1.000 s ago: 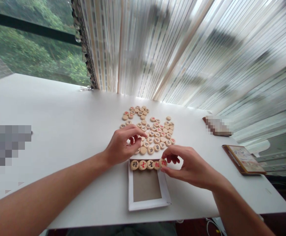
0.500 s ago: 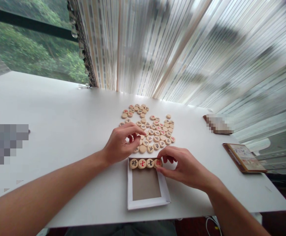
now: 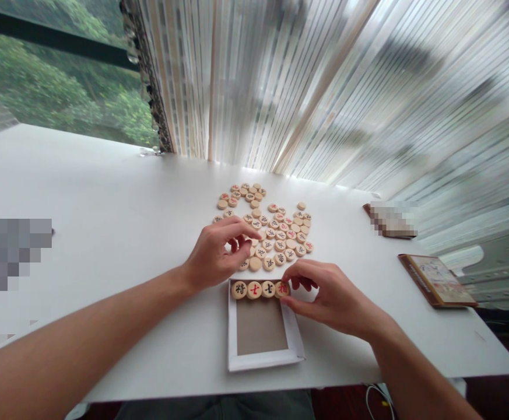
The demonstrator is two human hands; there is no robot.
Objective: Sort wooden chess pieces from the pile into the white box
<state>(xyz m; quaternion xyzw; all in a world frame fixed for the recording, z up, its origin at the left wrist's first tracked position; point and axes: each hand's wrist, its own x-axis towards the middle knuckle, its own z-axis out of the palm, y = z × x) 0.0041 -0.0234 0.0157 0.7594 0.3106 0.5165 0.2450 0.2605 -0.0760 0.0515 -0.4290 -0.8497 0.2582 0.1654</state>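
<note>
A shallow white open-topped box (image 3: pixel 233 335) lies near the table's front edge. Along its far side run round wooden Chinese chess pieces: one with a black character (image 3: pixel 239 290), one red (image 3: pixel 254 290), another black (image 3: pixel 268 289), and a red-marked Chinese chess piece (image 3: pixel 283 289) in the far right corner. My right hand (image 3: pixel 319 294) has that last piece between thumb and fingers. Over the near left part of the scattered chess pieces (image 3: pixel 280 245), my left hand (image 3: pixel 219 249) is held with index finger and thumb apart, partly covering some of them.
The white table (image 3: pixel 105 198) extends to a window and a striped curtain (image 3: pixel 245 87) behind it. At the right edge lie a brown-edged picture box (image 3: pixel 440 280) and another flat item (image 3: pixel 383 221), partly blurred out. A pixelated object (image 3: pixel 9 262) sits at far left.
Both hands and the chess pieces keep practically the same places. The whole view has shifted very slightly.
</note>
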